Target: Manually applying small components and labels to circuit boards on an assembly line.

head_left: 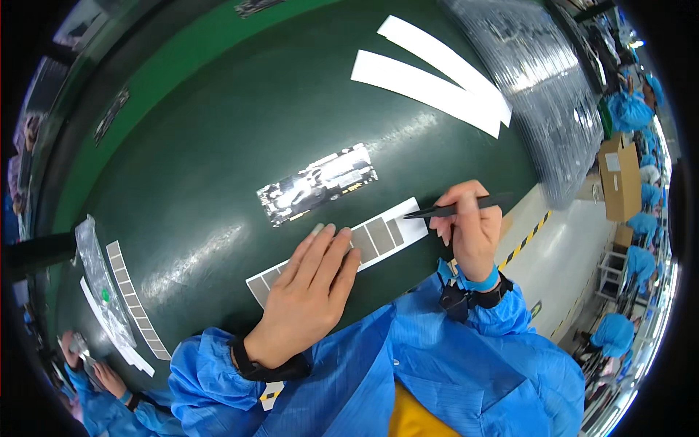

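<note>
At the right of the frame stands a cardboard box (620, 178); its contents cannot be made out. Ridged clear plastic trays (535, 80) are piled at the upper right, contents likewise unclear. Two white strips (426, 95) lie beside them, converging toward their lower-right ends. A black-and-silver patterned panel (318, 182) sits mid-frame on the dark green tabletop (218, 146). At the lower left, a second label strip (137, 302) lies beside a clear plastic sleeve (102, 284), near a co-worker's hands (109, 379).

The grey-label strip (378, 237) runs slantwise below the panel, at centre. The left hand (309, 291) lies flat across it, fingers extended and holding nothing up, hiding its middle. The right hand (472, 226) pinches a slim black pointed tool (455, 209), its tip at the strip's right-hand end.
</note>
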